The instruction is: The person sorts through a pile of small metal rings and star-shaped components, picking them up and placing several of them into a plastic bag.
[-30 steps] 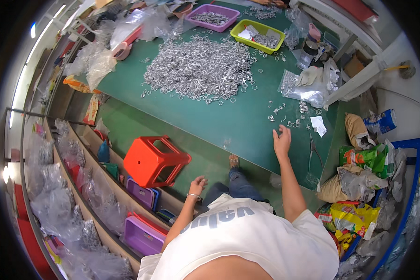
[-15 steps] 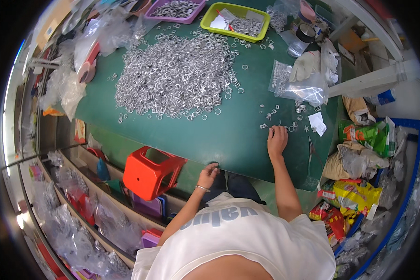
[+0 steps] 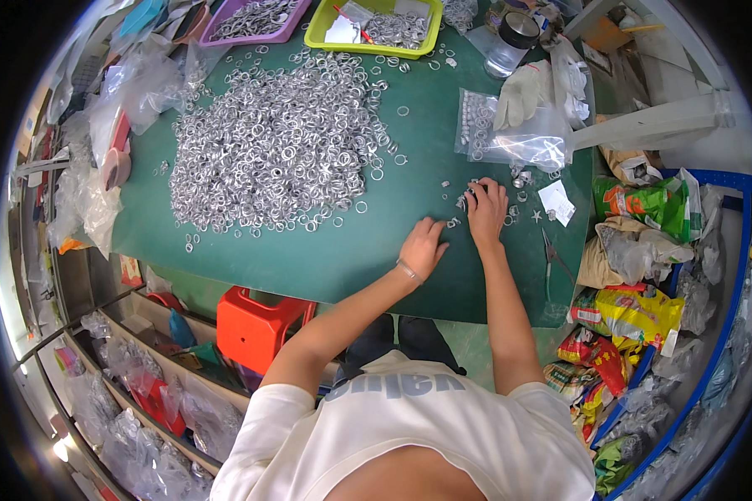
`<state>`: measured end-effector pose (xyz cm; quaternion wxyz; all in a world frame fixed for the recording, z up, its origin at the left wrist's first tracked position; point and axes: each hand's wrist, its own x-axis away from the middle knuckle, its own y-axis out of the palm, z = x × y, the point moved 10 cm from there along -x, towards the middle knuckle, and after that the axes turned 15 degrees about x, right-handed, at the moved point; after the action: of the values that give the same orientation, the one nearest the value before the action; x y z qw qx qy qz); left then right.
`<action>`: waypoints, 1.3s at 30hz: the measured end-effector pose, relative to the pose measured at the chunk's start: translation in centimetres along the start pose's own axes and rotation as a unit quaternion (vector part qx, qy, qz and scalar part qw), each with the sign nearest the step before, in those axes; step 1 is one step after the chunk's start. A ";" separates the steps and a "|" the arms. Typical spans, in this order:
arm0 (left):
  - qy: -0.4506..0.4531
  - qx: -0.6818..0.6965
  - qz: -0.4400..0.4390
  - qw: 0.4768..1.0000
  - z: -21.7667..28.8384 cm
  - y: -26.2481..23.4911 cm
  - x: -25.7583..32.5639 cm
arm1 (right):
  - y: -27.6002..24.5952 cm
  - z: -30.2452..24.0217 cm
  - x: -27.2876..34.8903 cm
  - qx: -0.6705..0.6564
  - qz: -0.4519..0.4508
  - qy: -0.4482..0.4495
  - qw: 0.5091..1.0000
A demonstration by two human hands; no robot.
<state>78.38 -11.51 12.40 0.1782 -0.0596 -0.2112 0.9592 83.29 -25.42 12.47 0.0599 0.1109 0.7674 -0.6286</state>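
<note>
My right hand (image 3: 487, 212) rests on the green table with its fingers spread over a small group of silvery metal rings (image 3: 462, 200), touching some of them. How many lie beneath the fingers is hidden. To its left, my left hand (image 3: 424, 248) is just above or on the table, thumb apart from the fingers and nothing visible in it; a bracelet circles that wrist. One loose ring piece (image 3: 453, 223) lies between the two hands. A large heap of silvery rings (image 3: 276, 146) covers the table farther left.
A purple tray (image 3: 255, 42) and a yellow-green tray (image 3: 372, 49) stand at the far side. Right of my hands are a clear plastic bag (image 3: 526, 150), a work glove (image 3: 520, 96), a lidded jar (image 3: 510, 50), a white paper tag (image 3: 557, 203) and pliers (image 3: 548, 257). An orange stool (image 3: 255, 334) stands below the near edge.
My left hand has risen from the table's near edge and moved right, close to the right hand. My right hand has reached farther forward onto the small rings. The whole view has shifted slightly.
</note>
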 end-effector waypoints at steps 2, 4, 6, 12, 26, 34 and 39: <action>0.042 -0.050 -0.002 0.998 0.5 1.0 -1.6 | 0.3 0.4 0.0 -0.029 0.006 -0.003 1.000; 0.033 -0.088 -0.020 0.995 -0.1 1.7 -2.2 | 0.2 0.6 0.2 -0.058 0.023 -0.002 0.998; 0.048 -0.092 -0.029 0.994 -1.1 2.3 -2.2 | 0.5 0.8 0.2 -0.090 0.012 -0.009 0.996; 0.035 -0.014 0.031 0.999 -1.1 0.9 -2.5 | 0.4 0.9 0.5 -0.099 0.003 -0.003 0.995; -0.061 0.071 0.129 0.987 -1.9 3.1 -7.3 | -0.3 1.9 -0.2 -0.055 -0.005 -0.015 0.998; 0.032 0.146 0.085 0.985 1.2 3.3 -6.8 | -2.3 1.6 -0.6 -0.063 0.049 0.024 0.997; -0.043 0.250 0.192 0.948 0.1 -7.3 3.2 | -1.1 -4.5 -2.9 -0.247 -0.073 0.034 0.966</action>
<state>77.71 -4.16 15.51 -0.0090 -0.0109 0.0433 0.9990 86.05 -21.45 15.13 0.0135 0.0573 0.9064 -0.4184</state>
